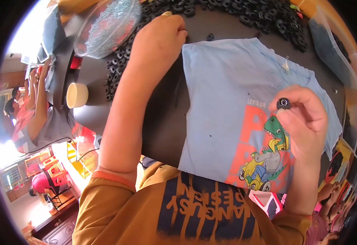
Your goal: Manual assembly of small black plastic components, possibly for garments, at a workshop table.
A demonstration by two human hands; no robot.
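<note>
My right hand (303,118) pinches a small black plastic part (283,103) with a round metal ring in its end, between thumb and forefinger. It is held above a light blue T-shirt (215,98) that lies spread on the dark table and bears a cartoon dinosaur print. My left hand (159,41) reaches to the far side, beside a heap of similar black parts (243,10). Its fingers are curled in, and anything between them is hidden. A clear plastic tub (80,43) of small shiny metal pieces stands just left of that hand.
A cream cup (77,95) stands near the table's left edge. More black parts (115,73) lie left of my left forearm. At the far right is a translucent bin (329,49). People sit at the left, and other people's arms show at the lower right.
</note>
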